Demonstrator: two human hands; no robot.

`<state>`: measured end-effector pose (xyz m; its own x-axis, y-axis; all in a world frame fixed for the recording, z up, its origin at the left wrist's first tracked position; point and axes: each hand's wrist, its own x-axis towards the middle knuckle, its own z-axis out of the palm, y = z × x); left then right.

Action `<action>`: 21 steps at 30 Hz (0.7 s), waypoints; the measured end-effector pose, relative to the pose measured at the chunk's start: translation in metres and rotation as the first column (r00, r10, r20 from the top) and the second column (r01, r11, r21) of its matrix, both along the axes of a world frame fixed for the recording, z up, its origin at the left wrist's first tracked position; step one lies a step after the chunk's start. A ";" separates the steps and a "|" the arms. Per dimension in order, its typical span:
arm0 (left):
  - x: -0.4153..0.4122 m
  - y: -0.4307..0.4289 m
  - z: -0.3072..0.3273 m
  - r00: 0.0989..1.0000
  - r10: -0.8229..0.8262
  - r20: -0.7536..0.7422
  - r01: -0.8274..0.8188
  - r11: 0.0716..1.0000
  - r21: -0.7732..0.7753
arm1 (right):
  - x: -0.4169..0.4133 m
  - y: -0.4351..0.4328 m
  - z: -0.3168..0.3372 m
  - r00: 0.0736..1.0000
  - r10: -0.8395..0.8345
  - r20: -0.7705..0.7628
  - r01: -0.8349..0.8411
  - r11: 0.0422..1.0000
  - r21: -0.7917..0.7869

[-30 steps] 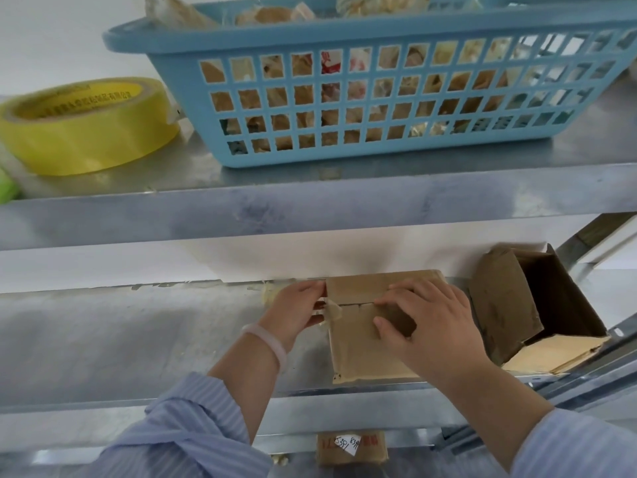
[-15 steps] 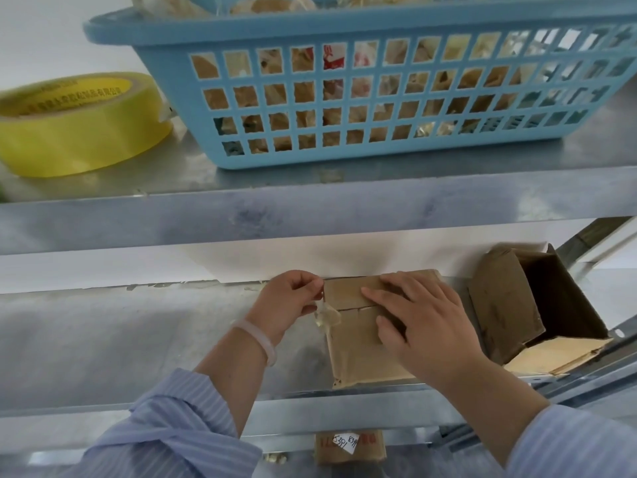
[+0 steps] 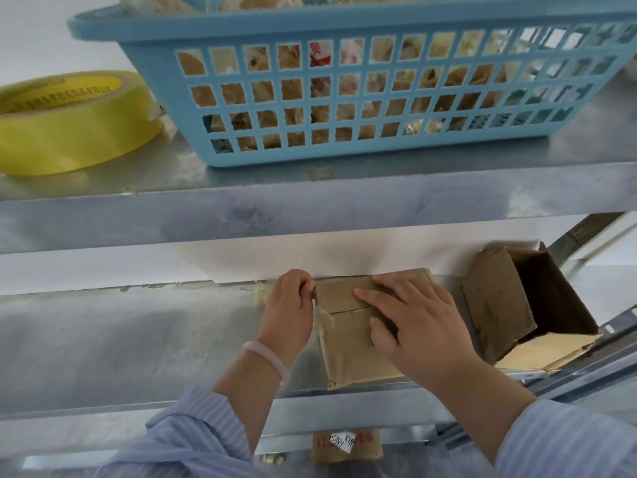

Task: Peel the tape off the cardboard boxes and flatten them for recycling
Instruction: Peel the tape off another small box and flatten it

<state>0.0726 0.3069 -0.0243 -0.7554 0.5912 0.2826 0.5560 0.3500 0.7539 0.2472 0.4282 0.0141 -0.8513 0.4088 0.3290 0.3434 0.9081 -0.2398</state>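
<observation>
A small closed cardboard box (image 3: 351, 343) lies on the lower metal shelf (image 3: 120, 346). My right hand (image 3: 417, 322) presses flat on its top, fingers spread toward the seam. At the box's left edge my left hand (image 3: 289, 308) pinches a crumpled strip of clear tape (image 3: 322, 320) that is partly lifted off the box. To the right an opened cardboard box (image 3: 517, 305) lies on its side with its flaps out.
On the upper shelf (image 3: 310, 208) stand a blue plastic basket (image 3: 344, 91) filled with tape scraps and a yellow tape roll (image 3: 69, 122). A bit of tape (image 3: 261, 294) lies at the back of the lower shelf. Below the shelf another labelled box (image 3: 346, 446) shows.
My left hand has moved slightly up and left along the box's left edge, drawing the tape strip away from the seam. My right hand keeps pressing on the box.
</observation>
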 end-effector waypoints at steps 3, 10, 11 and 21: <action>-0.004 0.003 0.010 0.921 0.000 0.389 -0.024 0.998 0.059 | 0.000 0.001 -0.001 1.000 -0.007 0.005 0.007 1.000 0.008; -0.027 -0.009 0.031 0.733 -0.101 0.673 0.149 0.989 -0.013 | 0.002 0.002 -0.003 1.000 0.017 -0.004 -0.017 1.000 0.012; -0.029 -0.009 0.033 0.730 -0.105 0.676 0.162 0.987 -0.022 | 0.002 0.002 -0.003 1.000 0.022 -0.006 -0.021 1.000 0.008; -0.059 0.003 0.069 0.583 0.017 0.812 0.505 0.776 -0.378 | 0.002 0.001 0.001 0.999 0.045 -0.015 -0.045 0.999 0.001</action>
<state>0.0134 0.3095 0.0451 -0.3218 0.6244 -0.7118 0.0206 0.7562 0.6540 0.2495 0.4289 0.0149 -0.8639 0.3699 0.3419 0.2984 0.9227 -0.2442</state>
